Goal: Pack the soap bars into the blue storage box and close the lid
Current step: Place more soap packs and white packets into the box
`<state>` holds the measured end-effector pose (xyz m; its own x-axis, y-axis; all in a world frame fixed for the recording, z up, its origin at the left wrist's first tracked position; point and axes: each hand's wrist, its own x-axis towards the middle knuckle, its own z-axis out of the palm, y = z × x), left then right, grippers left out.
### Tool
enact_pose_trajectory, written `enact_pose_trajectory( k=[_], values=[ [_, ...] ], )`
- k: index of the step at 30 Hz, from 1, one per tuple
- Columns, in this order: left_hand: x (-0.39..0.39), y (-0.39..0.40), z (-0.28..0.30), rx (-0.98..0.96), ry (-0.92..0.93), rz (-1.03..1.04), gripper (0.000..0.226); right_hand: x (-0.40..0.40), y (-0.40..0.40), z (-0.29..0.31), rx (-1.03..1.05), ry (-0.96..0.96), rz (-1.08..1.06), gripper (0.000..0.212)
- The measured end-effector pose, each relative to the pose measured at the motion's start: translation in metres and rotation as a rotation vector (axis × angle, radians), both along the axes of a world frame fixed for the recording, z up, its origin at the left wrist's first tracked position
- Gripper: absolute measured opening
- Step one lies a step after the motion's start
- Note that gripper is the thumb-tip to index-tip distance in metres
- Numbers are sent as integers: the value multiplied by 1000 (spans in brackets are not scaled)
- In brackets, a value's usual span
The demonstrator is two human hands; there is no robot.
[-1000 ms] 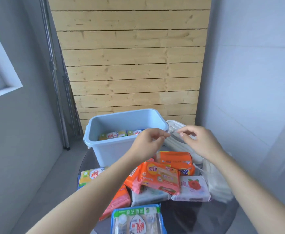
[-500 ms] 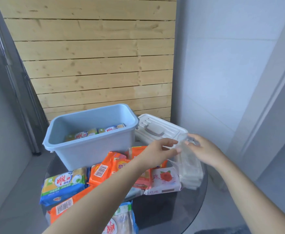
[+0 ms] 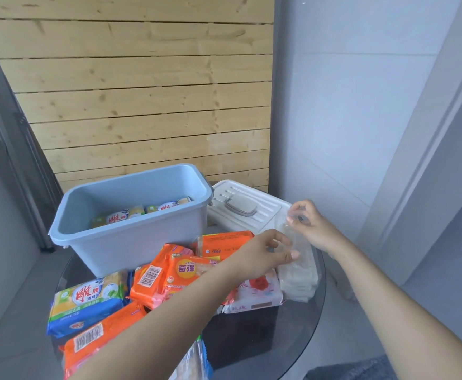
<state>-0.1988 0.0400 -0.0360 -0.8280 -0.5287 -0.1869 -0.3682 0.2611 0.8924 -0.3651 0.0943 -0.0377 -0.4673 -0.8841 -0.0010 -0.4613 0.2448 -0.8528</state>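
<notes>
The blue storage box (image 3: 131, 242) stands open on a round dark glass table (image 3: 254, 333), with a few soap packs (image 3: 142, 213) lying inside. Its white lid (image 3: 240, 207) rests to the right of the box. Orange soap packs (image 3: 166, 275), a blue-and-yellow pack (image 3: 87, 303) and a white rose pack (image 3: 254, 292) lie in front of the box. A clear-wrapped stack of white soap bars (image 3: 299, 272) sits at the table's right edge. My left hand (image 3: 262, 253) and my right hand (image 3: 309, 223) both pinch its clear wrapper from above.
A wooden slat wall (image 3: 142, 105) rises behind the table. A white wall and door frame (image 3: 416, 160) stand at the right. Another blue-edged soap pack (image 3: 197, 360) pokes out at the near table edge under my left forearm.
The view has swung right. Both hands moved from above the lid's edge down to the clear-wrapped white soap stack and now pinch its wrapper.
</notes>
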Motion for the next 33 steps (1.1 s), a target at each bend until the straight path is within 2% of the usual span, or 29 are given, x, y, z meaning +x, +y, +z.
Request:
enact_pose_trajectory(
  k=[3,5,7,11,16,21,26,30,33],
  values=[
    [4,-1,2,-7,32,-93,54,0,-2,1,-10,-17,25,32],
    [4,-4,-1,-106,13,-149,59,-2,-3,1,-13,3,14,29],
    [1,-6,-5,-129,7,-128,55,-5,-2,-2,-1,11,-9,21],
    [-5,-6,-9,-101,47,-30,39,-9,1,-7,4,-54,-34,22],
    [-13,-7,-12,38,61,133,18,-16,5,-6,28,-127,-66,23],
    [-23,-4,-11,23,43,181,11,-26,9,-6,67,-151,-108,31],
    [-38,-4,-9,-10,62,286,18,-42,16,-10,78,-210,-228,32],
    [-45,-7,-12,10,92,334,24,-47,19,-11,131,-251,-245,16],
    [-47,-5,-15,-3,122,349,31,-48,18,-14,147,-253,-250,15]
  ],
)
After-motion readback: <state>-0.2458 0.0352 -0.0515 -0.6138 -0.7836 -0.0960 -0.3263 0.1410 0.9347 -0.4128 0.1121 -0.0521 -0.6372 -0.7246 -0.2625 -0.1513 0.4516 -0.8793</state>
